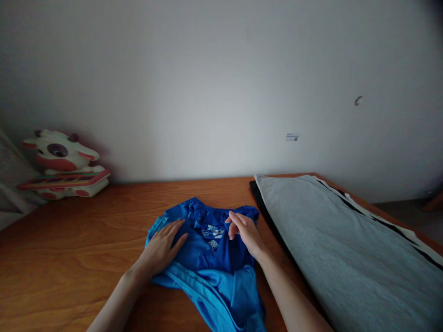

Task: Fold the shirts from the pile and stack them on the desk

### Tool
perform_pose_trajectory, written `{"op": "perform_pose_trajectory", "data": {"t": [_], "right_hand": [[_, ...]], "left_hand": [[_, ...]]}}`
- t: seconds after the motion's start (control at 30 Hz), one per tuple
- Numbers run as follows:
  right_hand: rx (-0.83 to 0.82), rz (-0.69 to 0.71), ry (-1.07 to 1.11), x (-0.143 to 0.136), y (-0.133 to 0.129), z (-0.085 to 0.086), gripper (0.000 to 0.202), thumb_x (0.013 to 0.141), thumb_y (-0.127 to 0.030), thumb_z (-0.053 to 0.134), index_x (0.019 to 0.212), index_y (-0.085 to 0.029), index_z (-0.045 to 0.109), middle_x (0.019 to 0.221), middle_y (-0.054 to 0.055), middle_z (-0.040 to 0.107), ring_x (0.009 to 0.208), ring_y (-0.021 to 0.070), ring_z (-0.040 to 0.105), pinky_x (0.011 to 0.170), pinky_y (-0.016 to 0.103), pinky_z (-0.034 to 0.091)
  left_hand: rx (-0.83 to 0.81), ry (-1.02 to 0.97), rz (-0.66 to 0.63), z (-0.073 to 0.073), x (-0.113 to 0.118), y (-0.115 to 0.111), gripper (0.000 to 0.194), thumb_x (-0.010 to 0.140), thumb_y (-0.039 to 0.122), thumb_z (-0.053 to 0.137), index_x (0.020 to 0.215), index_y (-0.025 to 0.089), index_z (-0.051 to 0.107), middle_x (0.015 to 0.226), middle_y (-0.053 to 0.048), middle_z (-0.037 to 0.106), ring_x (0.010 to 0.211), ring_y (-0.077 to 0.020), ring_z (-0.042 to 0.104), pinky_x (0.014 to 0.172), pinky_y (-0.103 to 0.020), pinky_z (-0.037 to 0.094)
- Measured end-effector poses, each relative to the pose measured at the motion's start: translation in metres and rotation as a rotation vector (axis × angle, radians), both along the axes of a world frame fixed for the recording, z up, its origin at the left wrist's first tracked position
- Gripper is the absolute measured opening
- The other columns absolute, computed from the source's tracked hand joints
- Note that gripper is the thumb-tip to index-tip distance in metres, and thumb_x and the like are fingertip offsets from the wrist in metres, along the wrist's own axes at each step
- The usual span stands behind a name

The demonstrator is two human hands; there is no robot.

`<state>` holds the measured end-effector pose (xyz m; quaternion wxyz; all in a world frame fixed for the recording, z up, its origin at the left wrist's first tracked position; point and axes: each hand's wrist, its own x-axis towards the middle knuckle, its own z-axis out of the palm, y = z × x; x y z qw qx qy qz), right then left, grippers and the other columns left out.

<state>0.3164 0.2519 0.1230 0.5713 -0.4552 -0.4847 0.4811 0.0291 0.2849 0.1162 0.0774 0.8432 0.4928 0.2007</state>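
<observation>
Blue shirt [207, 258] lies bunched on wooden table [69, 258], roughly mid-frame, nearer the front edge, w/ a lighter-blue striped part trailing toward the bottom of the view. Left hand [162, 249] rests flat on the shirt's left side, palm down, fingers spread & pointing up-right, not gripping anything, just pressing the fabric. Right hand [245, 230] sits on the shirt's upper right, fingers curled inward w/ fingertips together near the white print [212, 233] at the collar area; looks like a pinch on fabric, but can't tell for sure whether cloth is actually caught btwn the fingers. Both forearms come in from the bottom edge, bare. Hands are apart, print btwn them. Right of the shirt, just beside it, a grey cloth [339, 249] lies spread flat over the table's right part, w/ a black layer [266, 212] showing under its left edge & black-white stripes along its far right edge. Far left, at the back of the table against the wall [207, 83], a white & red cow toy [62, 163] sits, well apart from the hands. Wall is plain, pale, w/ a small label [292, 137] & a small mark [358, 100] higher right.
</observation>
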Motion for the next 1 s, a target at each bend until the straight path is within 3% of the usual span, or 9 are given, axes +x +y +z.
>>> {"op": "perform_pose_trajectory", "data": {"t": [0.1, 0.23, 0.3, 0.37, 0.53, 0.67, 0.77, 0.93, 1.0], "right_hand": [[0.005, -0.038, 0.113, 0.001, 0.001, -0.001, 0.051, 0.083, -0.07, 0.062, 0.074, -0.02, 0.065, 0.048, -0.005, 0.056, 0.041, 0.0119, 0.051, 0.049, 0.025, 0.043], [0.059, -0.181, 0.155, 0.006, 0.005, -0.004, 0.051, 0.084, -0.069, 0.06, 0.071, -0.02, 0.064, 0.045, -0.006, 0.053, 0.039, 0.0107, 0.047, 0.05, 0.026, 0.044], [0.066, -0.22, 0.137, 0.006, 0.006, -0.005, 0.052, 0.084, -0.07, 0.06, 0.07, -0.02, 0.064, 0.045, -0.005, 0.053, 0.038, 0.0104, 0.046, 0.049, 0.026, 0.043], [0.061, -0.223, 0.125, 0.006, 0.006, -0.006, 0.052, 0.083, -0.07, 0.06, 0.068, -0.021, 0.063, 0.044, -0.005, 0.053, 0.038, 0.0103, 0.046, 0.048, 0.025, 0.041], [0.059, -0.191, 0.086, 0.004, 0.004, -0.007, 0.05, 0.086, -0.068, 0.06, 0.069, -0.021, 0.062, 0.045, -0.005, 0.054, 0.039, 0.0098, 0.047, 0.049, 0.025, 0.042], [0.072, -0.199, 0.091, 0.004, 0.004, -0.007, 0.05, 0.086, -0.067, 0.06, 0.068, -0.021, 0.061, 0.045, -0.006, 0.053, 0.038, 0.0095, 0.046, 0.047, 0.024, 0.04], [0.063, -0.216, 0.098, 0.003, 0.004, -0.005, 0.051, 0.083, -0.07, 0.061, 0.066, -0.021, 0.06, 0.044, -0.006, 0.053, 0.037, 0.0096, 0.045, 0.044, 0.024, 0.037], [0.045, -0.245, 0.094, 0.001, 0.003, -0.002, 0.053, 0.08, -0.073, 0.062, 0.063, -0.022, 0.058, 0.042, -0.006, 0.05, 0.036, 0.0102, 0.043, 0.042, 0.024, 0.035], [0.057, -0.253, 0.065, 0.001, 0.003, -0.003, 0.052, 0.082, -0.072, 0.06, 0.064, -0.023, 0.056, 0.043, -0.005, 0.05, 0.038, 0.011, 0.044, 0.043, 0.025, 0.035]], "left_hand": [[0.06, 0.107, 0.127, 0.003, -0.003, -0.001, 0.05, 0.098, 0.051, 0.037, 0.129, 0.021, 0.064, 0.133, -0.013, 0.068, 0.126, -0.0295, 0.061, 0.108, -0.049, 0.045], [0.151, 0.353, 0.438, 0.019, -0.01, -0.007, 0.053, 0.097, 0.052, 0.033, 0.107, 0.017, 0.071, 0.098, -0.018, 0.076, 0.092, -0.0396, 0.072, 0.085, -0.057, 0.052], [0.164, 0.382, 0.553, 0.024, -0.014, -0.007, 0.056, 0.096, 0.055, 0.033, 0.097, 0.015, 0.071, 0.087, -0.018, 0.075, 0.083, -0.0405, 0.072, 0.081, -0.058, 0.052], [0.193, 0.296, 0.479, 0.024, -0.014, -0.005, 0.052, 0.096, 0.054, 0.035, 0.097, 0.017, 0.071, 0.092, -0.017, 0.075, 0.088, -0.0372, 0.072, 0.084, -0.053, 0.053], [0.142, 0.01, -0.072, 0.014, -0.002, -0.003, 0.035, 0.095, 0.048, 0.048, 0.11, 0.026, 0.071, 0.121, -0.009, 0.072, 0.115, -0.0262, 0.066, 0.103, -0.041, 0.05], [0.0, 0.064, -0.194, 0.003, 0.003, -0.005, 0.047, 0.095, 0.052, 0.051, 0.134, 0.03, 0.062, 0.147, -0.008, 0.058, 0.136, -0.0279, 0.053, 0.115, -0.048, 0.041], [-0.023, 0.12, -0.064, -0.006, -0.002, -0.003, 0.061, 0.092, 0.06, 0.051, 0.143, 0.026, 0.055, 0.155, -0.011, 0.047, 0.144, -0.0318, 0.042, 0.119, -0.056, 0.032], [0.009, 0.169, 0.397, -0.022, -0.012, 0.003, 0.081, 0.087, 0.069, 0.046, 0.145, 0.013, 0.051, 0.157, -0.024, 0.04, 0.146, -0.0439, 0.035, 0.113, -0.072, 0.026], [0.02, 0.183, 0.489, -0.024, -0.015, 0.004, 0.084, 0.087, 0.07, 0.043, 0.145, 0.01, 0.05, 0.157, -0.028, 0.037, 0.145, -0.048, 0.033, 0.109, -0.076, 0.026]]}}
